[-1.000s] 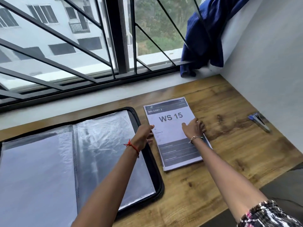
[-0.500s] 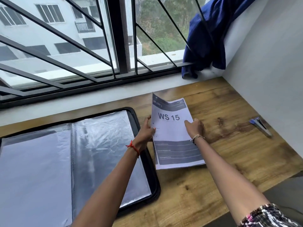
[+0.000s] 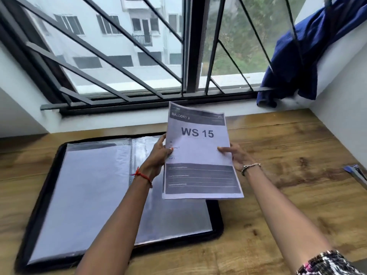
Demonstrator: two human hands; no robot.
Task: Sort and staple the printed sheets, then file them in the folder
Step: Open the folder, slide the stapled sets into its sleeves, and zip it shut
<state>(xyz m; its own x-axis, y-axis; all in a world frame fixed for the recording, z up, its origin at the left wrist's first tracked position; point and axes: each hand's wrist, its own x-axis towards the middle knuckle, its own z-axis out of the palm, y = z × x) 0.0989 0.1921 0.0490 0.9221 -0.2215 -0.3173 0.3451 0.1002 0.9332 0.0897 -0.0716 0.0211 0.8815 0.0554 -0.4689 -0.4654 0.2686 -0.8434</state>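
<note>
Just one sheaf (image 3: 200,153), one folder (image 3: 218,221)

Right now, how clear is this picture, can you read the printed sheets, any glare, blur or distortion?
Head view: on the printed sheets, "WS 15" reads sharply, small lines are too soft. Head view: the folder shows pale glare and blur on its sleeves. Head view: the window frame leans and bows, wide-angle distortion.
</note>
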